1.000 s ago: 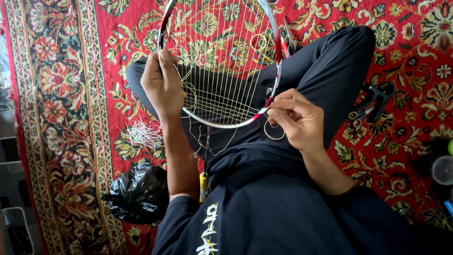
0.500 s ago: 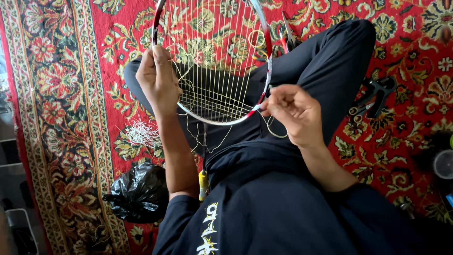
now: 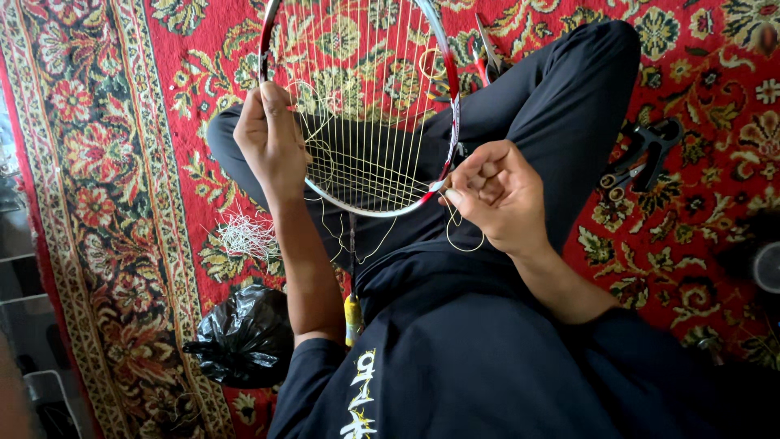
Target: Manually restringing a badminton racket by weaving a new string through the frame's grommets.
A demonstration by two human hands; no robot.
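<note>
left hand point(image 3: 272, 142) on racket frame point(image 3: 357, 199), right hand point(image 3: 496, 195) on yellow string point(image 3: 463, 236)

racket point(image 3: 366, 106) on lap, between hands point(image 3: 272, 142)

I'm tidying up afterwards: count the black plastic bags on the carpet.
1. The black plastic bag lies on the red patterned carpet, beside the left hand's forearm. Others may be hidden behind the person's body.
</note>
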